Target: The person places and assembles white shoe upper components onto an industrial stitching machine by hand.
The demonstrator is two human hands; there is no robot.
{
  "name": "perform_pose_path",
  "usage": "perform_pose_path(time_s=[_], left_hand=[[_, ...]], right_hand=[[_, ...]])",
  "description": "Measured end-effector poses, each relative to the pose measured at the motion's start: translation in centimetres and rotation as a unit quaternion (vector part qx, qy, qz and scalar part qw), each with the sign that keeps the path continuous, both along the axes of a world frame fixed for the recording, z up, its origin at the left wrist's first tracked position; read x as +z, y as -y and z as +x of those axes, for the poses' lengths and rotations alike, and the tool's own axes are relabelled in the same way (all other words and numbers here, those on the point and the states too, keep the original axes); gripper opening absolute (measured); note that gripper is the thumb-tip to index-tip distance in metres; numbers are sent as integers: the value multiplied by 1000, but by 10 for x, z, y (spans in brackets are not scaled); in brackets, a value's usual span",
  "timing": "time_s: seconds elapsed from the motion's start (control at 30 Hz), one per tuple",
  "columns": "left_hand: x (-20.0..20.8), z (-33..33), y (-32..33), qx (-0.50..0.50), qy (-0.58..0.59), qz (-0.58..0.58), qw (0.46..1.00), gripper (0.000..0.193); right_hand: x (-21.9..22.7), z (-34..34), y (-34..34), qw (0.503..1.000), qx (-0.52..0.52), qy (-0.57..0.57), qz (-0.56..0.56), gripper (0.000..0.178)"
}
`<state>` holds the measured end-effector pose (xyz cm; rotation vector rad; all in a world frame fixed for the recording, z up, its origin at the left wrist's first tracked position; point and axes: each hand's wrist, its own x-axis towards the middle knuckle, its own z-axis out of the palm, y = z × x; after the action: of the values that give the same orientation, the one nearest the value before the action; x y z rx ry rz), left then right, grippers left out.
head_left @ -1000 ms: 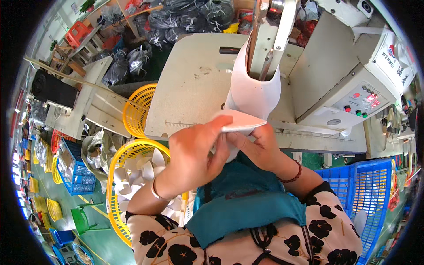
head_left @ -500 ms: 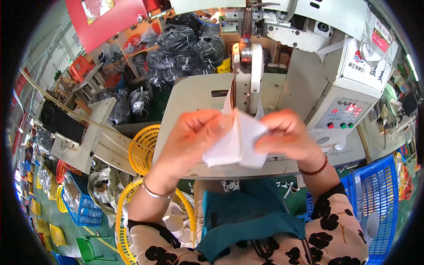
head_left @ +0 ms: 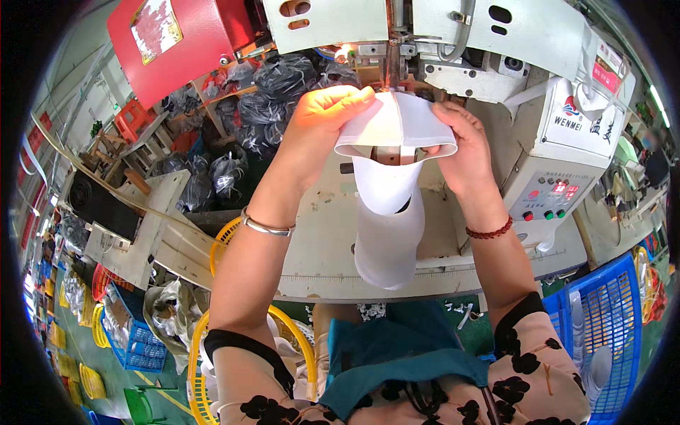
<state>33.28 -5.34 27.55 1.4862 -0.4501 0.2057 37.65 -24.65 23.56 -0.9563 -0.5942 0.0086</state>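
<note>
A white shoe upper (head_left: pixel 389 244) hangs in front of the sewing-type machine, its rounded toe toward me and its seamed heel part raised at the machine's post. My left hand (head_left: pixel 329 117) pinches the left side of the raised part between thumb and fingers. On the other side, my right hand (head_left: pixel 462 142) grips the right edge, some fingers tucked behind it. The upper's opening faces me, and a bit of the machine's post (head_left: pixel 386 152) shows through it. Above sits the machine's metal rod (head_left: pixel 392 60); the spot where it meets the upper is hard to see.
The machine's control box (head_left: pixel 549 191) stands at right, with lit digits and buttons. A blue basket (head_left: pixel 616 319) with white pieces is at lower right. Yellow baskets (head_left: pixel 301 340) stand at lower left. Black bags (head_left: pixel 283 85) are piled behind; a red cover (head_left: pixel 170 49) overhangs the far left.
Both hands have moved up and away from me, bringing the white upper from near the table's front edge to the machine's post. It was folded; now it is spread with its toe hanging down.
</note>
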Motion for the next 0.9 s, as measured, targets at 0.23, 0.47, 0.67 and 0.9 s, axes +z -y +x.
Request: perform_pose_path(time_s=[0.23,0.47,0.67,0.9], left_hand=[[3,6,6,9,-13,-82,997,17],[-4,19,0,-9,-50,-95,994,20],[-7,28,1,-26,-59,-101,993,21],[-8,31,-5,-41,-73,-72,994,29]], right_hand=[[2,7,-8,991,52,-82,89,13],[2,9,-14,980,55,-151,115,23],[-4,20,-8,983,91,-134,84,25],[-7,25,-5,977,143,-119,106,20]])
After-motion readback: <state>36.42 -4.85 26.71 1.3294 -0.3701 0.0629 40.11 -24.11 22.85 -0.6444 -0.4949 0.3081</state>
